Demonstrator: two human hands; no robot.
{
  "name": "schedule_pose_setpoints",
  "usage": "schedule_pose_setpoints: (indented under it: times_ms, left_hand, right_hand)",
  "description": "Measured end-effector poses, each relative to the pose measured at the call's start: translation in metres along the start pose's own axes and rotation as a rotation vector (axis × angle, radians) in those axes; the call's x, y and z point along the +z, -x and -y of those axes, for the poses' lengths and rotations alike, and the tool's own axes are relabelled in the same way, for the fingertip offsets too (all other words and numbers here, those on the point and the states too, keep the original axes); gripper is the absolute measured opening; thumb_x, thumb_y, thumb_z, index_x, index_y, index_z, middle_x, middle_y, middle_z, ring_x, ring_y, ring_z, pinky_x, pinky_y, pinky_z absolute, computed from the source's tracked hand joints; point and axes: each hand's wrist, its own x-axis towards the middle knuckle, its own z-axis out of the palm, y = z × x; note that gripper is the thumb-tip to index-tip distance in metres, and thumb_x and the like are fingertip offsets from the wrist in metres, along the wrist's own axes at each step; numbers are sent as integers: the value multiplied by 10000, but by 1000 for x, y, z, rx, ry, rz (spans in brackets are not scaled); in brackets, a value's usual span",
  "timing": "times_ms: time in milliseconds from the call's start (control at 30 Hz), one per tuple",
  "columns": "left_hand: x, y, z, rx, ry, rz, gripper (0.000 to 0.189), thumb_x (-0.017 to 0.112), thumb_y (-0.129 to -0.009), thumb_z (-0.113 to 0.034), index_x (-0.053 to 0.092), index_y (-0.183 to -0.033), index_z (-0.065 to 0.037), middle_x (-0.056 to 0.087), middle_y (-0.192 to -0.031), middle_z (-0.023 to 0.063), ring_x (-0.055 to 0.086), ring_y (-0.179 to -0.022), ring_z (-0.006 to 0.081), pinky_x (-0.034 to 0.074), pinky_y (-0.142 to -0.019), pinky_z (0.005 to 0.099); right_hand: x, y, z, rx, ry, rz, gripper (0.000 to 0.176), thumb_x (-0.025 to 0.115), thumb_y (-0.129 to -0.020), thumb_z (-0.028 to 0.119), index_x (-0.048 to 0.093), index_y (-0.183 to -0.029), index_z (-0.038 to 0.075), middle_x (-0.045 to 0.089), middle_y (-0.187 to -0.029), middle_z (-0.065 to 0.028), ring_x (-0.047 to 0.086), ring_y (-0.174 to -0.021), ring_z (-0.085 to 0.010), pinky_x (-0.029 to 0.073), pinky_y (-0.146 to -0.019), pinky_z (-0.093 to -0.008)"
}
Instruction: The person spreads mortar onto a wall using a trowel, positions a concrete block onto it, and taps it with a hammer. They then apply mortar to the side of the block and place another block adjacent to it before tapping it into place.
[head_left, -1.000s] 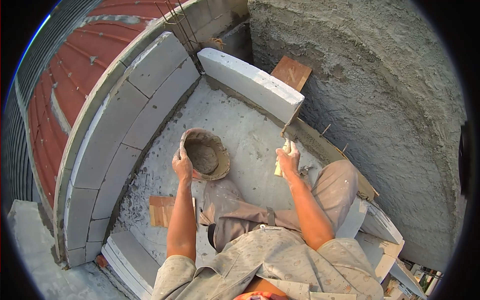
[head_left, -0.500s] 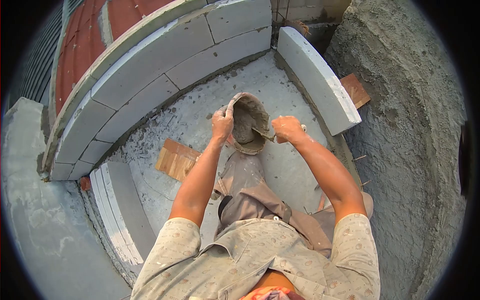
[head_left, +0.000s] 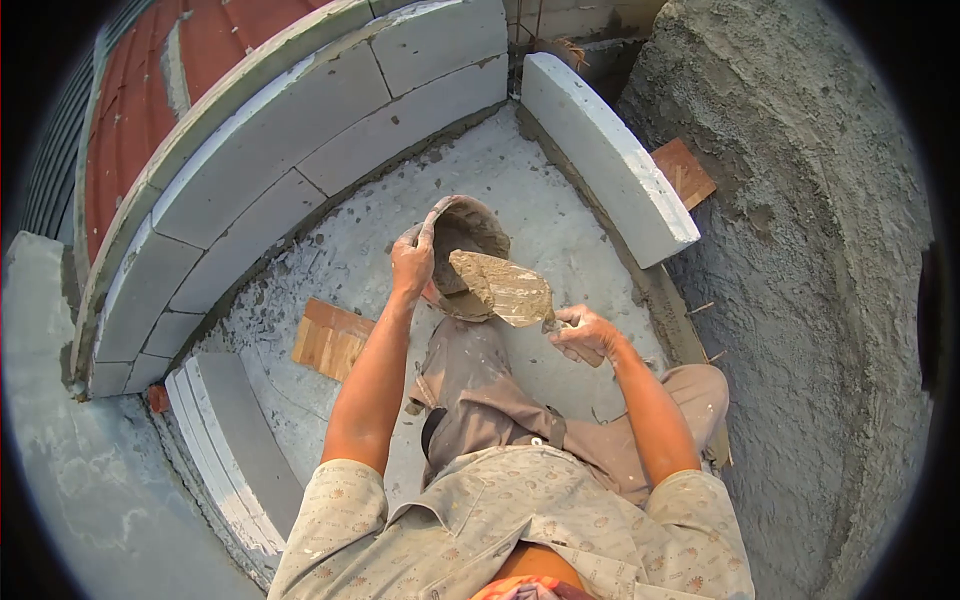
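Note:
My left hand grips the rim of a mortar-smeared bucket, which is tilted so that its mouth faces me. Grey mortar coats the inside. My right hand is closed around the handle of a trowel. The trowel's blade points left, partly across the bucket's mouth, and is covered with wet mortar. The lower part of the bucket's opening is hidden behind the blade.
A low wall of pale blocks curves along the left and back. One block stands on edge at the right, beside a rough plastered wall. Stacked slabs and a wooden board lie on the floor at left.
The trowel has come up out of the bucket with its blade now in view. My right hand has moved down and turned. The whole view has shifted slightly.

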Motion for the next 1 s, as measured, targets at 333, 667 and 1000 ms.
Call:
schedule_pose_setpoints:
  times_ms: [333, 667, 1000]
  left_hand:
    - [2, -6, 3, -45, 20, 91, 413, 564, -994, -278, 664, -1168, 84, 704, -1048, 139, 643, -965, 196, 492, -866, 311]
    - [-4, 2, 1, -9, -17, 59, 385, 545, -1000, -251, 669, -1164, 74, 702, -1046, 130, 641, -947, 190, 496, -853, 313]
    - [-14, -7, 18, -19, -17, 35, 398, 544, -996, -283, 680, -1160, 53, 707, -1022, 129, 634, -931, 197, 482, -857, 316]
  right_hand:
    - [43, 62, -55, -623, -468, -929, 306, 669, -904, 152, 488, -1124, 40, 560, -840, -40, 573, -623, -113, 497, -536, -284]
    - [-28, -58, -80, -370, -283, -1501, 451, 727, -871, 158, 382, -1145, 60, 574, -887, -100, 566, -562, -161, 494, -462, -330]
    - [-30, 46, -44, -324, -510, -1227, 303, 721, -866, 145, 479, -1021, 50, 538, -741, -40, 528, -487, -115, 456, -394, -290]
